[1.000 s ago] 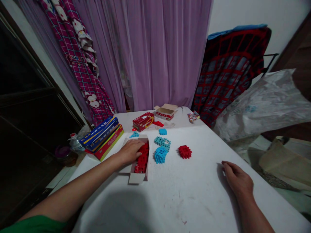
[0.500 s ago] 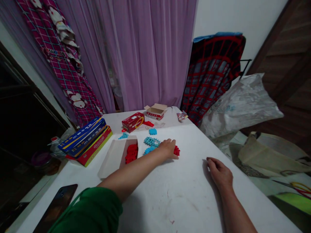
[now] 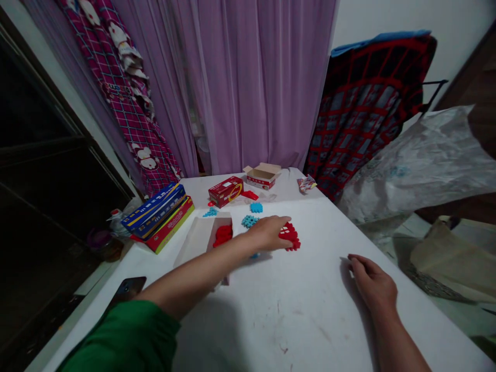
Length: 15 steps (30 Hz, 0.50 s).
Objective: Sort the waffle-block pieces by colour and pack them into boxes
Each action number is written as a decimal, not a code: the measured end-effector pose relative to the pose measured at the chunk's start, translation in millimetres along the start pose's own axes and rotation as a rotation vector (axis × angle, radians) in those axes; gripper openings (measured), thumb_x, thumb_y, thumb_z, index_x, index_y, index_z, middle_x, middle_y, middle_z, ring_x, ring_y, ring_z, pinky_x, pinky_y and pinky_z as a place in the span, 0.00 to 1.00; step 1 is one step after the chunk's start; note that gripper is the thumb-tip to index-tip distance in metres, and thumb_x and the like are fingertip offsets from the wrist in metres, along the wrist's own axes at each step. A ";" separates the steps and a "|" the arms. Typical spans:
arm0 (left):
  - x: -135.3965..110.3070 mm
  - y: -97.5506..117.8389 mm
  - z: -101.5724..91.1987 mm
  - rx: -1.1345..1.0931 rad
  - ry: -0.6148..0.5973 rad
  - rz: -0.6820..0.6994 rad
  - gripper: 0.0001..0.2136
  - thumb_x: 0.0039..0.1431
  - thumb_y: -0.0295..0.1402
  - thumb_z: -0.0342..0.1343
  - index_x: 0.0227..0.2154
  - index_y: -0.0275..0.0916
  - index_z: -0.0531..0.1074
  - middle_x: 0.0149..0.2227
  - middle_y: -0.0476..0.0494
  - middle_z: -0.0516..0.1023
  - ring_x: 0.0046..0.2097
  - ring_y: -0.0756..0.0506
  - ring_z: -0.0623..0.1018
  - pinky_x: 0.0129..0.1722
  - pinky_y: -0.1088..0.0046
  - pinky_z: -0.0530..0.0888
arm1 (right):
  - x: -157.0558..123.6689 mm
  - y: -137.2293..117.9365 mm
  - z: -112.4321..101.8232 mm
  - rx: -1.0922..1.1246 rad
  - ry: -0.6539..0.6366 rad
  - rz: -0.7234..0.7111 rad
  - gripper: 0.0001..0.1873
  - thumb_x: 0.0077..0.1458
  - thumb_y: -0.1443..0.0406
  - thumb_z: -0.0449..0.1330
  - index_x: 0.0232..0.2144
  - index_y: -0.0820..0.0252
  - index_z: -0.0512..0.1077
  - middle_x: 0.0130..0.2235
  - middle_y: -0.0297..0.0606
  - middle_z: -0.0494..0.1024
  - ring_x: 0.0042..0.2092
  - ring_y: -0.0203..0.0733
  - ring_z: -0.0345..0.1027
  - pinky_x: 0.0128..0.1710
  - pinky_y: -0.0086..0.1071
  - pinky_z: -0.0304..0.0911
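Note:
My left hand [image 3: 268, 233] is closed on a red interlocking toy block piece [image 3: 290, 237] with notched edges, its thumb and fingers gripping the near side. Just above the table, the piece casts little shadow that I can see. Blue toy block pieces [image 3: 250, 221] lie behind and under that hand, partly covered by it. A separate blue piece [image 3: 256, 207] is farther back. My right hand [image 3: 374, 283] rests at the table's right side, fingers curled, nothing visible in them. Red pieces [image 3: 222, 235] sit in an open white box [image 3: 196, 237], partly hidden by my left forearm.
Blue and red boxes [image 3: 158, 219] are stacked at the left, with a phone [image 3: 129, 287] nearer. A red box [image 3: 227, 191], an open carton [image 3: 261, 179] and a crumpled wrapper [image 3: 307, 184] stand along the back. A plastic bag [image 3: 418, 165] hangs beyond the right edge.
My left hand has lifted slightly away from the blue pieces with the red piece, which now shows more fully. The camera view has shifted left. My right hand stays curled on the table.

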State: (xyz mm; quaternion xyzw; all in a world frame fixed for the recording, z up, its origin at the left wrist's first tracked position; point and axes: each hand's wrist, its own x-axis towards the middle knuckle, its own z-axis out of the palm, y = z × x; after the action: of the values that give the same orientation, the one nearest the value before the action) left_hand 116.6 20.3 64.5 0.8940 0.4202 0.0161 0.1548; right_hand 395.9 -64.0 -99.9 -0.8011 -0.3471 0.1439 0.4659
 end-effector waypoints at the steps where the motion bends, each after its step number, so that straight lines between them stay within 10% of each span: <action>1: -16.5 -9.3 -13.9 0.009 0.006 -0.013 0.35 0.54 0.43 0.59 0.63 0.40 0.57 0.63 0.41 0.65 0.62 0.40 0.67 0.60 0.69 0.64 | -0.6 -0.6 -0.3 -0.003 0.004 -0.007 0.22 0.42 0.50 0.56 0.34 0.56 0.79 0.31 0.39 0.82 0.35 0.52 0.73 0.37 0.42 0.64; 6: -92.6 -68.0 -53.2 0.099 -0.047 -0.204 0.36 0.52 0.41 0.60 0.63 0.40 0.56 0.63 0.40 0.66 0.60 0.38 0.69 0.58 0.66 0.66 | -1.7 -1.6 -0.3 -0.044 0.001 0.003 0.20 0.43 0.51 0.57 0.34 0.54 0.79 0.32 0.38 0.82 0.36 0.52 0.73 0.37 0.41 0.64; 15: -119.0 -103.7 -23.1 0.091 -0.146 -0.224 0.34 0.48 0.40 0.63 0.60 0.43 0.62 0.57 0.41 0.73 0.55 0.39 0.74 0.52 0.68 0.69 | -4.0 -3.7 -0.6 -0.075 0.001 0.012 0.20 0.43 0.52 0.56 0.34 0.54 0.79 0.32 0.38 0.81 0.37 0.52 0.72 0.40 0.42 0.63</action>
State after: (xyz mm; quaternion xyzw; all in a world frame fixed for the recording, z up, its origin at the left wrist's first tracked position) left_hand -41.4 -1.6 68.5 0.8464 0.5053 -0.0851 0.1452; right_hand 391.8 -65.9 -96.8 -0.8202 -0.3472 0.1328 0.4348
